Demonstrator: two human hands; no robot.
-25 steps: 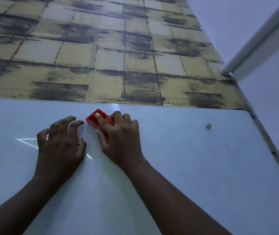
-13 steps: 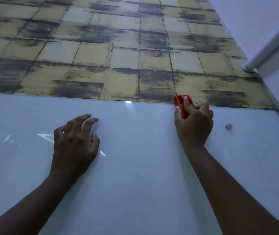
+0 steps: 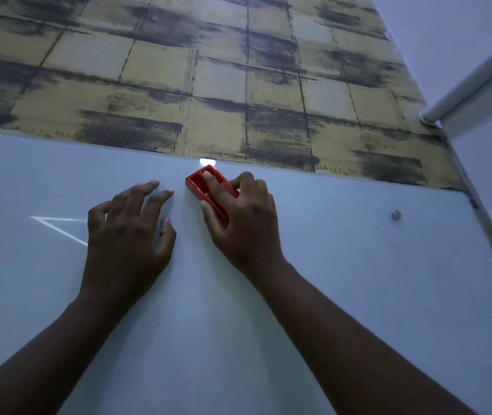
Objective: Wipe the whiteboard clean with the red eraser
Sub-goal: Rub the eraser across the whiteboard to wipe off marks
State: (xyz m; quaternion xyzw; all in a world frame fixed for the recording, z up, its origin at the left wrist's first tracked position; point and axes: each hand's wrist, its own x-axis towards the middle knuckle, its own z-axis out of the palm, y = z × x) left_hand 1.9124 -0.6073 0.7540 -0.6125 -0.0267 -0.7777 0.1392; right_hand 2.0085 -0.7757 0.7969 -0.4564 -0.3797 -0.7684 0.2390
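Observation:
The whiteboard (image 3: 343,295) fills the lower part of the head view. My right hand (image 3: 241,223) presses the red eraser (image 3: 200,182) flat against the board just under its top edge, with fingers lying over the eraser's back. My left hand (image 3: 128,232) rests flat on the board to the left of it, fingers spread, holding nothing. A pale triangular line mark (image 3: 56,224) shows on the board left of my left hand, partly hidden under it.
Above the board runs a wall of yellow and black patterned paper (image 3: 209,85). A small round metal stud (image 3: 396,215) sits on the board at the right. A white roller tube (image 3: 472,82) and a side wall stand at the far right.
My right hand slid the eraser back leftward along the top edge, from near the stud to beside my left hand. The left hand stayed put.

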